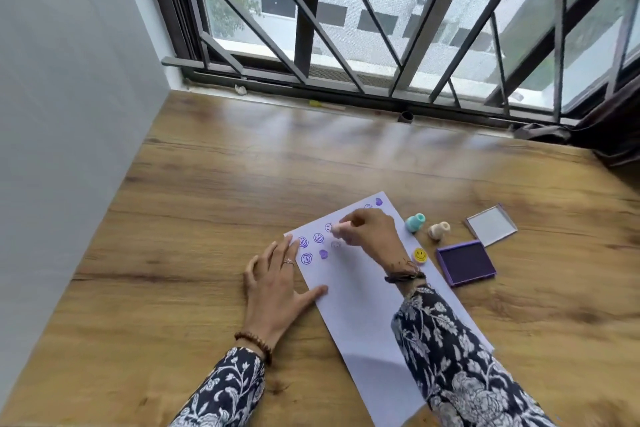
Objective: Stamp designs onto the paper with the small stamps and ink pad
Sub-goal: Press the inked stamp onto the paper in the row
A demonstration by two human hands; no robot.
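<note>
The left hand (277,288) lies flat, fingers spread, pinning the paper (360,295); right hand (370,232) fingers pinch a pink stamp (337,227) above purple prints.

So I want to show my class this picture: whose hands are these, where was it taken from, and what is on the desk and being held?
There is no machine here, just a person working with bare hands. The one picture comes from a camera worn on the head, looking forward and down, so the arms reach in from the bottom edge.

On the wooden desk by a window lies a white paper with purple prints along its far end. The left hand lies flat on the paper's edge. The right hand has a grip on a small pink stamp, low over the paper near the prints.

Right of the paper sit a teal stamp, a beige stamp, a yellow smiley stamp, the open purple ink pad and its lid.
</note>
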